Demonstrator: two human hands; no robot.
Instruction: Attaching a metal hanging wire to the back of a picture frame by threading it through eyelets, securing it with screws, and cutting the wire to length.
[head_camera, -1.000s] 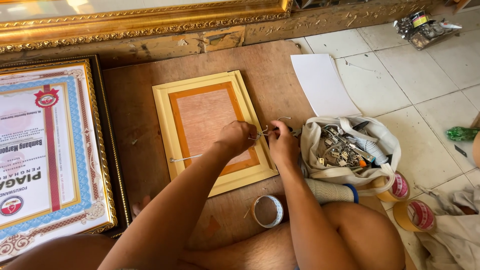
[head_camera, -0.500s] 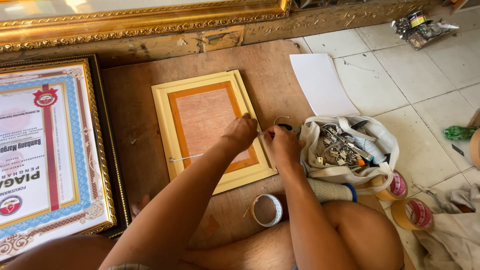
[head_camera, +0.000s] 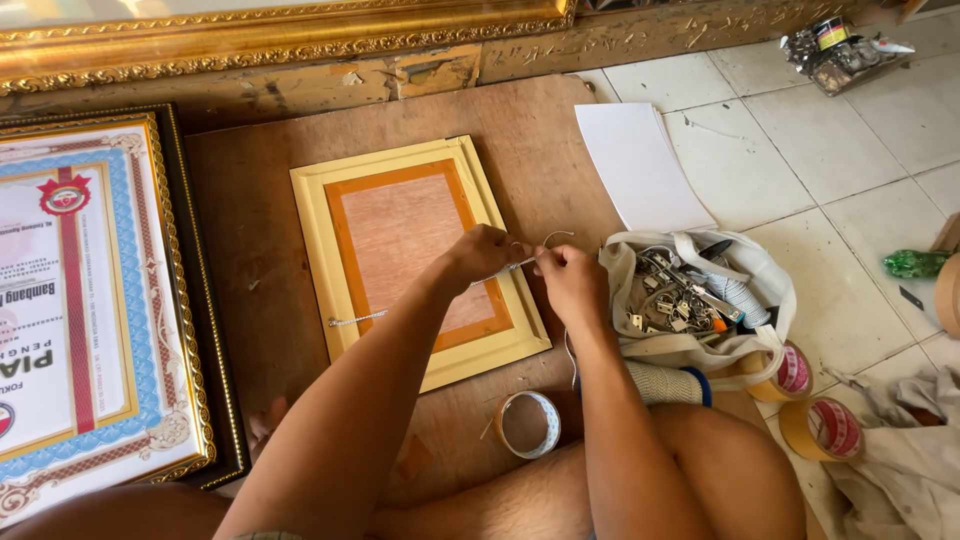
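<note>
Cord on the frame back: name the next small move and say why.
Probably draw the cord taut and knot it at the right rail of the frame. Left hand and right hand pinch its loose end there; its far end already sits at the left rail.

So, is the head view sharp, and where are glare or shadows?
Head view: mostly sharp, the hands crisp over the yellow frame; daylight brightens the white tiles, washing out the paper sheet slightly; soft shadow lies under the forearms; edges bend a little.
</note>
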